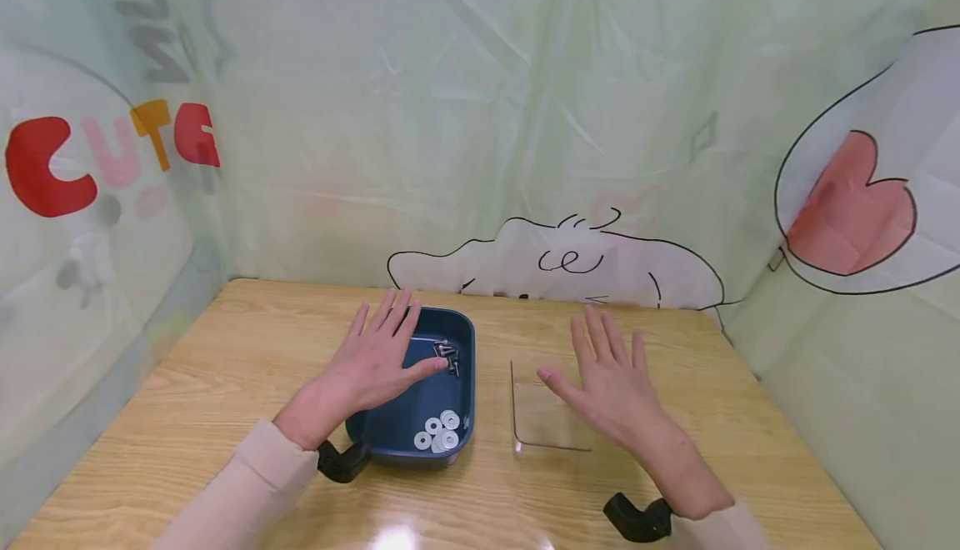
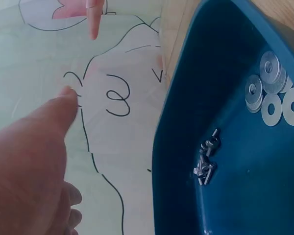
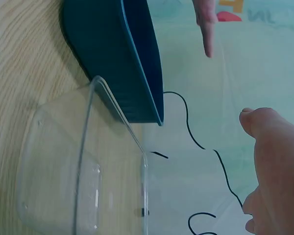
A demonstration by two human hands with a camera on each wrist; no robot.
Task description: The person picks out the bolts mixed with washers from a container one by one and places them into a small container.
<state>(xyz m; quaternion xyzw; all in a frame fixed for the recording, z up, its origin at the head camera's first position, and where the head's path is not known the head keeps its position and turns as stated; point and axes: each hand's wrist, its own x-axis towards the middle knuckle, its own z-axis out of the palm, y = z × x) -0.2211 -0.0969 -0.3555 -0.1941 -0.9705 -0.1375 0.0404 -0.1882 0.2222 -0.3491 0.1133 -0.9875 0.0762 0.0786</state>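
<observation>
My left hand (image 1: 381, 360) hovers over the left side of a blue tray (image 1: 468, 342), fingers spread straight and nothing held. Inside the tray lie several small screws (image 1: 447, 353) toward the back and several flat metal washers (image 1: 438, 432) at the front right corner. My right hand (image 1: 617, 387) is spread in the same way above a clear plastic box (image 3: 83, 161), also holding nothing. In the head view the hand covers part of that box, whose rim shows as a thin line. The right wrist view shows the box standing beside the tray, its inside see-through.
Both containers stand on a wooden table (image 1: 225, 383). A printed curtain (image 1: 337, 158) hangs behind the table and along both sides. Black wrist mounts (image 1: 637, 518) sit under both wrists.
</observation>
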